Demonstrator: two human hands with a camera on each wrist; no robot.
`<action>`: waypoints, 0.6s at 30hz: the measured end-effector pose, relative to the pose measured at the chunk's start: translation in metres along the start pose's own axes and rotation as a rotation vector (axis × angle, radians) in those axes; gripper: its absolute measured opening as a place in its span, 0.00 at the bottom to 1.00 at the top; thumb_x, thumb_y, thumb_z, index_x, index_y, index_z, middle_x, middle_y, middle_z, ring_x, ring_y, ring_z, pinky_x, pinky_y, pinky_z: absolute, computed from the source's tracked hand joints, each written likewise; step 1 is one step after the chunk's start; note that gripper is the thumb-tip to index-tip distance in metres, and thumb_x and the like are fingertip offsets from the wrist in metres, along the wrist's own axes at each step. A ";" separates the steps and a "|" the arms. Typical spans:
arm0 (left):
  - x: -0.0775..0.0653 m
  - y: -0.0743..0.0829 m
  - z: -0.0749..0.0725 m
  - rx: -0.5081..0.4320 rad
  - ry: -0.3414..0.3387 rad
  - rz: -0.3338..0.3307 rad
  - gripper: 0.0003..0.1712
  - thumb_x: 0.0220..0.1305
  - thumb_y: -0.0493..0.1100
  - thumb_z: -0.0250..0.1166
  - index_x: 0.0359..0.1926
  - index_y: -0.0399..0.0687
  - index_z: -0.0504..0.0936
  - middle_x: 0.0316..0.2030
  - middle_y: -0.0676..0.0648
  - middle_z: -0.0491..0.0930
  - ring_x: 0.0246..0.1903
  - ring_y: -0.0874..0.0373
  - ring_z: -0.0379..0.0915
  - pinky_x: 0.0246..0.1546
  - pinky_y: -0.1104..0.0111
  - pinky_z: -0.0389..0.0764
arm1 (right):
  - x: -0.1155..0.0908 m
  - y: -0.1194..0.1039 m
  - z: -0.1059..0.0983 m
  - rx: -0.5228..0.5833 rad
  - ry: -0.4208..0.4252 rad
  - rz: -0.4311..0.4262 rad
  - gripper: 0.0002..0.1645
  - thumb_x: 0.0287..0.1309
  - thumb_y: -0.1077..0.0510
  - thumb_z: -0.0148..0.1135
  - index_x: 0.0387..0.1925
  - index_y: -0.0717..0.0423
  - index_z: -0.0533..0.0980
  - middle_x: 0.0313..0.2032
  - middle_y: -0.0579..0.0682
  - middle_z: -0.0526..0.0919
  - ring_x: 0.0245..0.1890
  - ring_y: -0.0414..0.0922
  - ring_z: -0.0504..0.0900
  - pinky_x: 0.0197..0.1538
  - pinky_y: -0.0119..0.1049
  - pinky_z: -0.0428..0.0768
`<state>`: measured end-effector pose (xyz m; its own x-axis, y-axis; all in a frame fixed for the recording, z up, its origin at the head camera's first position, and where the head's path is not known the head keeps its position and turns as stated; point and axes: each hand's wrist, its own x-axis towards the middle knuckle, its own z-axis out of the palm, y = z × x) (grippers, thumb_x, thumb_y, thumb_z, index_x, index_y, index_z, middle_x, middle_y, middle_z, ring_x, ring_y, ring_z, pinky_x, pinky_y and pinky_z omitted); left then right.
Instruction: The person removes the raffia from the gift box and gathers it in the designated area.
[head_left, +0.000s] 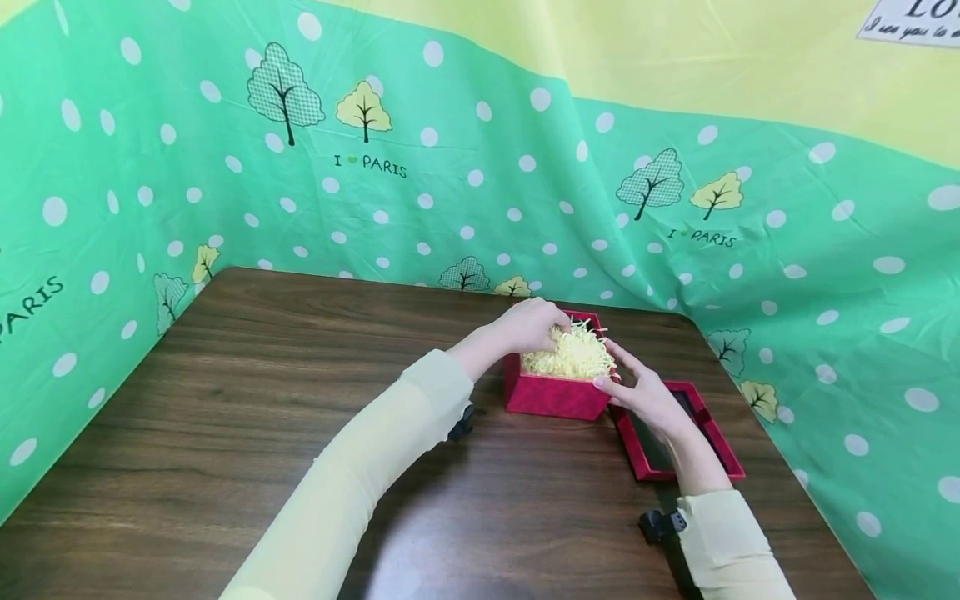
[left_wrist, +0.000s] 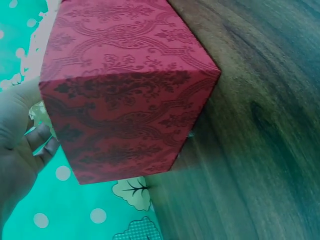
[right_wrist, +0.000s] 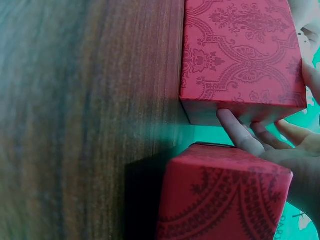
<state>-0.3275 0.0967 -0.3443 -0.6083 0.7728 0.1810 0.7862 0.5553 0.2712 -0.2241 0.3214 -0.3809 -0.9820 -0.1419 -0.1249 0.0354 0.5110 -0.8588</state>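
Observation:
A red patterned gift box stands on the table, heaped with pale yellow shredded paper. Over its left side reaches my left hand, the fingers curled into the shreds; some fingertips are hidden there. In the left wrist view, pale shreds show between that hand's thumb and fingers, beside the box's upper edge. At the box's right front corner, my right hand holds the box, thumb at the front rim and fingers along the right side. The right wrist view shows those fingers touching the side.
A red box lid with a dark inside lies under my right wrist, close to the box's right side. Brown wood-grain table extends to the left and front. A green dotted cloth hangs behind and at both sides.

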 end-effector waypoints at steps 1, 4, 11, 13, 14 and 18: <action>-0.001 0.000 -0.001 -0.001 0.013 0.001 0.14 0.55 0.41 0.66 0.45 0.53 0.84 0.41 0.55 0.83 0.31 0.63 0.69 0.33 0.72 0.74 | 0.000 0.000 0.000 0.000 0.001 0.004 0.50 0.59 0.46 0.61 0.74 0.43 0.44 0.72 0.58 0.47 0.65 0.59 0.58 0.56 0.54 0.74; -0.004 0.003 -0.007 -0.014 0.046 0.000 0.15 0.54 0.38 0.65 0.45 0.52 0.84 0.41 0.54 0.84 0.27 0.63 0.67 0.28 0.73 0.72 | 0.001 0.001 0.001 0.003 0.007 0.007 0.51 0.58 0.45 0.62 0.74 0.44 0.44 0.71 0.60 0.49 0.64 0.58 0.60 0.55 0.52 0.75; -0.005 0.008 -0.017 0.009 0.126 0.020 0.16 0.54 0.37 0.63 0.45 0.51 0.85 0.39 0.54 0.84 0.23 0.63 0.65 0.33 0.73 0.72 | 0.000 0.002 0.001 0.014 0.017 -0.019 0.50 0.59 0.47 0.62 0.74 0.52 0.45 0.69 0.62 0.54 0.63 0.57 0.62 0.52 0.43 0.79; -0.005 0.010 -0.020 0.012 0.148 0.021 0.15 0.54 0.37 0.63 0.44 0.51 0.85 0.39 0.54 0.84 0.25 0.64 0.68 0.35 0.73 0.73 | 0.000 0.002 0.001 0.020 0.017 -0.021 0.50 0.59 0.48 0.62 0.73 0.52 0.46 0.69 0.62 0.55 0.63 0.58 0.61 0.52 0.43 0.79; -0.005 0.010 -0.021 0.013 0.158 0.021 0.15 0.54 0.37 0.63 0.44 0.51 0.85 0.40 0.54 0.84 0.26 0.64 0.70 0.36 0.73 0.73 | 0.000 0.002 0.001 0.021 0.017 -0.023 0.49 0.59 0.48 0.62 0.73 0.52 0.46 0.69 0.62 0.54 0.64 0.58 0.60 0.52 0.43 0.79; -0.006 0.013 -0.028 0.001 0.188 0.015 0.15 0.54 0.36 0.63 0.44 0.50 0.85 0.41 0.53 0.84 0.28 0.64 0.71 0.32 0.74 0.75 | -0.001 0.000 0.000 0.043 0.018 -0.031 0.48 0.59 0.50 0.63 0.73 0.53 0.49 0.69 0.61 0.53 0.65 0.59 0.57 0.52 0.44 0.79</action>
<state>-0.3167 0.0903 -0.3151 -0.6060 0.7101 0.3584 0.7954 0.5443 0.2666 -0.2235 0.3214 -0.3811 -0.9859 -0.1414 -0.0896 0.0128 0.4699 -0.8826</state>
